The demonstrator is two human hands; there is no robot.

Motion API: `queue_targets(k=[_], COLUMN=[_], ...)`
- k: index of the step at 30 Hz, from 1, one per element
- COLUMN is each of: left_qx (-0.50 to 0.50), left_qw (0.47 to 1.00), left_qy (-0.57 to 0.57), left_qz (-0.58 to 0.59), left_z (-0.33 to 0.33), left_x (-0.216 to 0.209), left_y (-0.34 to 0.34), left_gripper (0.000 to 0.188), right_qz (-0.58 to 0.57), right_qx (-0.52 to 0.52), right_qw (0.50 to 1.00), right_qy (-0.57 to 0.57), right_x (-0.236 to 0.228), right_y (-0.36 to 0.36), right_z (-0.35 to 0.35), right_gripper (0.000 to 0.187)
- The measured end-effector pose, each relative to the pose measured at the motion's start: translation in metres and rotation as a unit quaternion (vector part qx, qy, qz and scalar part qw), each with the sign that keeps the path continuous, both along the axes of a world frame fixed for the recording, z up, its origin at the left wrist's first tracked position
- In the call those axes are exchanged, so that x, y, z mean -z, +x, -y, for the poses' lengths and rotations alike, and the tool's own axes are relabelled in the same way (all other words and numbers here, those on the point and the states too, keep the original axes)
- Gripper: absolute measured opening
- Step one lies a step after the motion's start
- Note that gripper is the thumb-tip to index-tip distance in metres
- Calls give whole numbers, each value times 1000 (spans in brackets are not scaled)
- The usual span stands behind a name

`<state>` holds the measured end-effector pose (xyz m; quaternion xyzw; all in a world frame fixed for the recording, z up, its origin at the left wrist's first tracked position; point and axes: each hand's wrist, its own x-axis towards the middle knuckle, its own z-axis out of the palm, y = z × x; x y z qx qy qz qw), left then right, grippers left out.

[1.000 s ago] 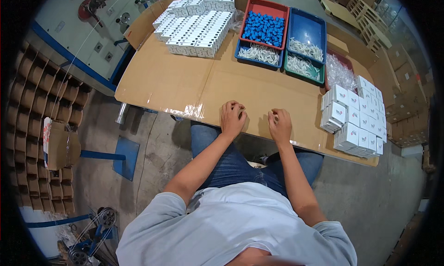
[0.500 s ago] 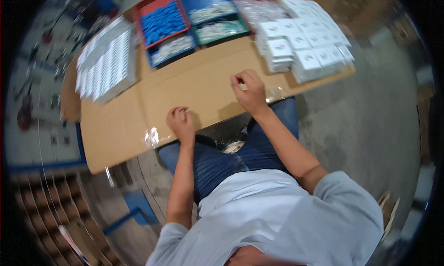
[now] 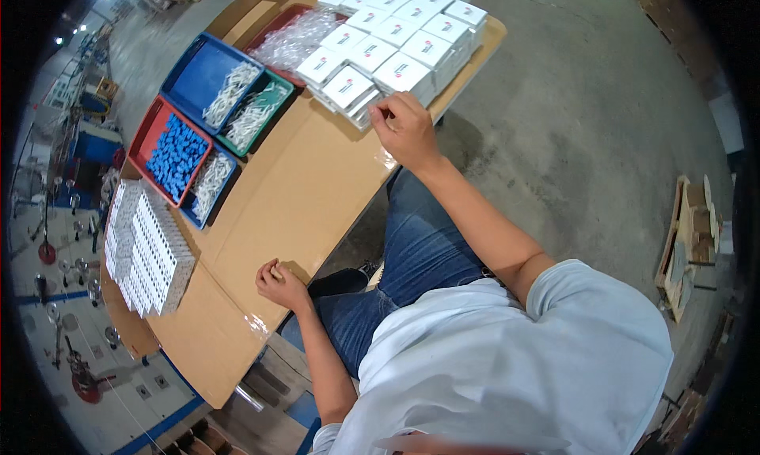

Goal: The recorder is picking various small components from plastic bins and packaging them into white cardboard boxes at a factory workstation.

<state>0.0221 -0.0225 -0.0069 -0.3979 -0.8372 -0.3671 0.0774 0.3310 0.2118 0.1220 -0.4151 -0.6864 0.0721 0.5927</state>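
My right hand [image 3: 405, 128] hovers by the near corner of the stacked small white boxes [image 3: 400, 71], with its fingers curled in toward the thumb and nothing visible in them. My left hand [image 3: 283, 285] is at the near edge of the cardboard-covered table [image 3: 273, 194], palm turned inward. Its fingers are loosely bent with small gaps between them, and no object shows there. Clear tape shines on the table edge close to each hand.
Along the far side stand a red tray [image 3: 142, 142] of small blue parts, blue trays [image 3: 190, 67] and a green tray [image 3: 273, 111] with white stick-like pieces. Clear plastic bags [image 3: 297, 39] fill a dark red tray. White perforated blocks [image 3: 150, 249] stand at the left end.
The view has swung toward the right, so the table now slants up to the right. My right hand is closer to the white boxes, and my hands are farther apart.
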Motion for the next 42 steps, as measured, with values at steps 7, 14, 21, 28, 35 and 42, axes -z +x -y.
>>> queue_targets(k=[7, 14, 21, 28, 35, 42], left_qx=[-20, -21, -5, -14, -18, -19], left_qw=[1000, 999, 1000, 1000, 999, 998], left_qy=[-18, -24, -7, -14, -22, -28], left_qz=[4, 10, 11, 8, -21, -50], left_z=[1, -1, -2, -2, -3, -10], left_x=[0, 1, -1, -3, -6, -4], left_y=[0, 3, 3, 5, 4, 7], left_gripper=[14, 14, 14, 13, 10, 10], right_qz=[-21, -18, -12, 27, 117, 269], right_qx=[92, 117, 137, 194, 211, 244], right_qw=[996, 993, 991, 980, 970, 925], right_qy=[-4, -7, 3, 24, -3, -114], right_x=[-7, -2, -10, -12, -3, 11], right_y=[60, 84, 82, 111, 145, 201], right_z=[-24, -35, -49, -112, -231, -331], right_gripper=[14, 15, 16, 18, 18, 48])
